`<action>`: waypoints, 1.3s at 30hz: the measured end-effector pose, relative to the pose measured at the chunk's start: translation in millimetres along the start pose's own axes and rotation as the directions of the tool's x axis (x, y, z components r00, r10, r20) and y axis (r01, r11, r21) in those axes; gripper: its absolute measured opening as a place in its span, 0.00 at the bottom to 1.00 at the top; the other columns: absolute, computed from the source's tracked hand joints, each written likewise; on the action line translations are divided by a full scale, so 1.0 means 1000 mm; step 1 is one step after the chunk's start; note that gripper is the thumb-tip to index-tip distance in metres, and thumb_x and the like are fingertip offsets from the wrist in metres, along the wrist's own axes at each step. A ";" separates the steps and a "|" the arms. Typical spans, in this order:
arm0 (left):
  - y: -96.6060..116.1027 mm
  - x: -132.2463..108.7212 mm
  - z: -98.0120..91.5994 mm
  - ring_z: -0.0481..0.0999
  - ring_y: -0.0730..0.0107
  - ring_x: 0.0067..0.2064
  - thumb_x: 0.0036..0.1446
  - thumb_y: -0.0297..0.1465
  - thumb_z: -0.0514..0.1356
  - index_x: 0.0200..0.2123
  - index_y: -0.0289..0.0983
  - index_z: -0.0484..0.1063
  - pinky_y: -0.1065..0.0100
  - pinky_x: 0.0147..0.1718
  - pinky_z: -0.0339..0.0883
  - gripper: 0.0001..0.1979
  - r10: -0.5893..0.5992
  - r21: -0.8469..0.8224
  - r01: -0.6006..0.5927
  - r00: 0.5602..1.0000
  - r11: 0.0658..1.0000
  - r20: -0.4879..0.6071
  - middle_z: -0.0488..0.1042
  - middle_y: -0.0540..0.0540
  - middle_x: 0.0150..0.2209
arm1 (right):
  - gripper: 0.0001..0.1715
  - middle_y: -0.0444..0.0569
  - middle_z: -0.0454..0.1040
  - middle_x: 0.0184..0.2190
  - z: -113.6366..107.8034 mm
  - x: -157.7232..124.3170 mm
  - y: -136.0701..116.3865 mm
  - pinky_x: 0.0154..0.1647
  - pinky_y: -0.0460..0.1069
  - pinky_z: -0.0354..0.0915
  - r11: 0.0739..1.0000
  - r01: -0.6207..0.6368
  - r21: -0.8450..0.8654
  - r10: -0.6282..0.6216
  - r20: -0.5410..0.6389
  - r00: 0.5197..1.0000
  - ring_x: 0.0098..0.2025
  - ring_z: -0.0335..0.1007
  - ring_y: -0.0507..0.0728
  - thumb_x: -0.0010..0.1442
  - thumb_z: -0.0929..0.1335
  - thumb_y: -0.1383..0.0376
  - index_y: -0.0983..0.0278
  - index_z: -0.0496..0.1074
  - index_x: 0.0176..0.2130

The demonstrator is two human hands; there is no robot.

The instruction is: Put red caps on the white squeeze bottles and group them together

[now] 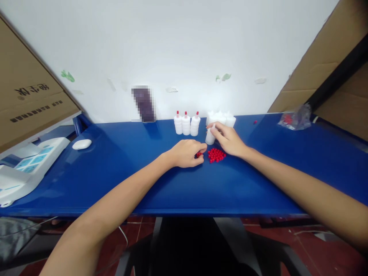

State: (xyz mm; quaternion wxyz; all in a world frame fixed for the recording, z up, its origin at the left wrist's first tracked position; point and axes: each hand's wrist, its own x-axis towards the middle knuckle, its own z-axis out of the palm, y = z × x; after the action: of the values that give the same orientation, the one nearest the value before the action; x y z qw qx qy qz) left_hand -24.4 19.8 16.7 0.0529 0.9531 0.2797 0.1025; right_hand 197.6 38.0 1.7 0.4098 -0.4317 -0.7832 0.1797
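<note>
My right hand [228,140] is closed around a small white squeeze bottle [209,138] with a bare white nozzle, held upright at the table. Close by on the left, my left hand [188,153] is curled low over the tabletop, with several red caps [199,154] showing between its thumb and fingers. A loose pile of small red caps [217,155] lies between the two hands. Behind them stand three white bottles [186,125] topped with red caps. A cluster of white bottles [221,118], partly hidden by my right hand, shows no red tips.
The blue table [120,180] meets a white wall. At its left are a white case [82,144] and a white-and-blue tray-like object [34,165]. A dark blurred-out rectangle [145,103] leans at the back. A clear plastic bag [296,118] with red pieces sits at right.
</note>
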 end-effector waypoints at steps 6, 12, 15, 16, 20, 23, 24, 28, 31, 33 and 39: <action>-0.002 -0.001 -0.003 0.72 0.66 0.32 0.61 0.37 0.55 0.37 0.39 0.70 0.66 0.30 0.56 0.09 -0.027 0.130 0.025 1.000 0.991 0.014 0.76 0.48 0.33 | 0.23 0.48 0.77 0.33 0.000 0.000 0.001 0.36 0.53 0.64 1.000 -0.007 -0.010 0.007 -0.008 1.000 0.31 0.69 0.58 0.71 0.60 0.50 0.61 0.75 0.49; 0.001 0.000 -0.003 0.74 0.62 0.32 0.64 0.46 0.54 0.39 0.37 0.73 0.65 0.28 0.56 0.18 -0.105 0.223 0.095 0.994 0.970 0.035 0.77 0.43 0.36 | 0.23 0.49 0.78 0.36 0.000 -0.001 0.002 0.38 0.53 0.64 1.000 -0.015 -0.008 0.015 -0.004 1.000 0.34 0.70 0.59 0.71 0.61 0.50 0.62 0.75 0.49; 0.000 0.000 -0.002 0.74 0.63 0.31 0.65 0.47 0.53 0.36 0.37 0.73 0.66 0.26 0.52 0.20 -0.124 0.230 0.111 0.992 0.967 0.039 0.77 0.43 0.36 | 0.24 0.50 0.78 0.36 -0.001 -0.001 0.001 0.38 0.53 0.64 1.000 -0.018 -0.004 0.018 0.000 1.000 0.33 0.70 0.59 0.71 0.60 0.50 0.62 0.75 0.49; 0.000 0.000 -0.001 0.73 0.64 0.30 0.66 0.47 0.52 0.35 0.37 0.73 0.66 0.25 0.51 0.20 -0.119 0.230 0.106 0.992 0.967 0.043 0.77 0.43 0.35 | 0.24 0.50 0.78 0.36 -0.001 -0.001 0.001 0.38 0.53 0.64 1.000 -0.017 -0.004 0.017 0.000 1.000 0.34 0.70 0.59 0.71 0.60 0.50 0.62 0.75 0.49; -0.002 0.000 0.000 0.72 0.66 0.28 0.68 0.46 0.51 0.32 0.36 0.72 0.66 0.25 0.47 0.22 -0.098 0.228 0.081 0.993 0.970 0.063 0.76 0.44 0.33 | 0.24 0.50 0.79 0.38 0.000 -0.001 0.002 0.38 0.53 0.64 1.000 -0.014 -0.010 0.014 0.000 1.000 0.34 0.71 0.59 0.72 0.60 0.50 0.62 0.74 0.50; -0.003 0.001 -0.001 0.71 0.66 0.28 0.68 0.46 0.50 0.31 0.36 0.72 0.66 0.25 0.47 0.22 -0.094 0.221 0.076 0.993 0.972 0.072 0.76 0.44 0.32 | 0.23 0.50 0.79 0.39 0.000 -0.001 0.002 0.38 0.53 0.64 1.000 -0.009 -0.008 0.009 0.001 1.000 0.36 0.72 0.59 0.72 0.60 0.50 0.61 0.74 0.50; -0.003 0.001 -0.001 0.71 0.66 0.28 0.68 0.46 0.50 0.31 0.36 0.72 0.66 0.25 0.47 0.22 -0.091 0.218 0.074 0.993 0.973 0.073 0.76 0.44 0.32 | 0.23 0.51 0.79 0.39 0.000 -0.001 0.002 0.38 0.53 0.65 1.000 -0.008 -0.006 0.008 0.000 1.000 0.37 0.72 0.60 0.72 0.60 0.50 0.61 0.74 0.50; -0.003 0.001 -0.002 0.71 0.67 0.27 0.68 0.45 0.51 0.31 0.36 0.73 0.66 0.25 0.50 0.22 -0.086 0.206 0.070 0.994 0.976 0.071 0.76 0.44 0.32 | 0.23 0.51 0.79 0.40 0.001 0.000 0.003 0.39 0.54 0.65 1.000 -0.008 -0.002 0.008 -0.005 1.000 0.37 0.73 0.60 0.72 0.60 0.50 0.61 0.74 0.49; -0.002 0.001 -0.002 0.72 0.67 0.28 0.68 0.45 0.52 0.31 0.36 0.72 0.66 0.25 0.49 0.21 -0.082 0.202 0.068 0.995 0.977 0.065 0.76 0.45 0.31 | 0.22 0.51 0.80 0.39 0.000 0.000 0.003 0.39 0.54 0.65 1.000 -0.007 -0.003 0.007 0.000 1.000 0.37 0.73 0.60 0.72 0.60 0.50 0.61 0.74 0.49; -0.002 0.001 -0.002 0.72 0.67 0.28 0.68 0.44 0.52 0.31 0.37 0.71 0.66 0.24 0.48 0.20 -0.079 0.201 0.066 0.995 0.977 0.062 0.76 0.45 0.31 | 0.23 0.50 0.80 0.39 0.000 0.000 0.003 0.39 0.54 0.65 1.000 -0.003 -0.002 0.003 0.002 1.000 0.38 0.73 0.60 0.72 0.60 0.50 0.61 0.74 0.50; -0.001 0.001 -0.002 0.72 0.67 0.29 0.68 0.44 0.53 0.31 0.37 0.70 0.66 0.24 0.46 0.19 -0.074 0.186 0.062 0.995 0.981 0.061 0.76 0.47 0.31 | 0.23 0.51 0.80 0.40 0.000 -0.001 0.003 0.41 0.55 0.66 1.000 -0.012 -0.007 0.012 0.001 1.000 0.39 0.74 0.61 0.72 0.60 0.50 0.62 0.74 0.50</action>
State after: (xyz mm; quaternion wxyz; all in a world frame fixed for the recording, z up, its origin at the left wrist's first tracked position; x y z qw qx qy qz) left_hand -24.8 21.2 18.7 -0.0225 0.9467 0.3186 0.0422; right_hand 199.1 39.0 -0.3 0.4069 -0.4379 -0.7813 0.1798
